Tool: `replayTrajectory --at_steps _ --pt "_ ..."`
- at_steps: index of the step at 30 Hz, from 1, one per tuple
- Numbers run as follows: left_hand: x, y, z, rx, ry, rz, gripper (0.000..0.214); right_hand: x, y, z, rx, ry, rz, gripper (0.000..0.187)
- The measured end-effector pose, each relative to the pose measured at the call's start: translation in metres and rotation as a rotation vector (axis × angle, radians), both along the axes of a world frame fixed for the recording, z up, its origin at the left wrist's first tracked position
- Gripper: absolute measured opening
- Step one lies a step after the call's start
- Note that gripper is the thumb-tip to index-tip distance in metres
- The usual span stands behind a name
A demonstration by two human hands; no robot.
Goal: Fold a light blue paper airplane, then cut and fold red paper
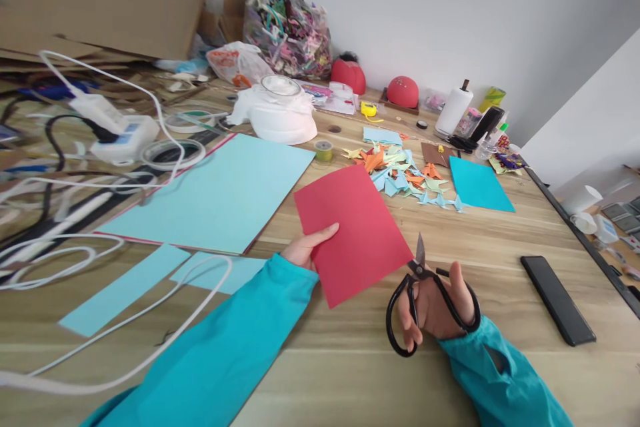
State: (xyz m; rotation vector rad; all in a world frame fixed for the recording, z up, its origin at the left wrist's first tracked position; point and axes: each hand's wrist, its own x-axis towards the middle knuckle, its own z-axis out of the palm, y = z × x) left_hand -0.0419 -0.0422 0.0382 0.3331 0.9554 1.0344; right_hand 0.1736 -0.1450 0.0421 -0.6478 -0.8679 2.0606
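A sheet of red paper (357, 233) is pinched in my left hand (307, 248), thumb on top, held above the wooden table. My right hand (440, 303) grips black-handled scissors (419, 270), its fingers through the loops. The blades are apart, and the lower one meets the red sheet's right corner. To the left lies a large stack of light blue paper (215, 193) with a red edge beneath it. Two light blue strips, one long strip (125, 287) and one shorter strip (220, 272), rest near my left sleeve.
Folded paper cranes (400, 173) are heaped beyond the red sheet, beside a bright blue sheet (480, 183). A black phone (557, 299) lies at right. White cables (165, 307) and a power adapter (125, 137) spread along the left. Cardboard (125, 3) is piled behind.
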Motion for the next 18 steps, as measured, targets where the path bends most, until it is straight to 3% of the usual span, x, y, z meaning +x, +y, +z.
replayTrajectory --at_steps 4,18 --pt "-0.003 0.002 -0.001 0.111 0.076 0.030 0.037 -0.003 0.001 0.005 0.002 -0.026 0.006 0.090" --pt "0.000 0.003 -0.009 0.076 0.127 0.086 0.058 -0.005 0.001 0.000 0.020 -0.081 -0.062 0.086"
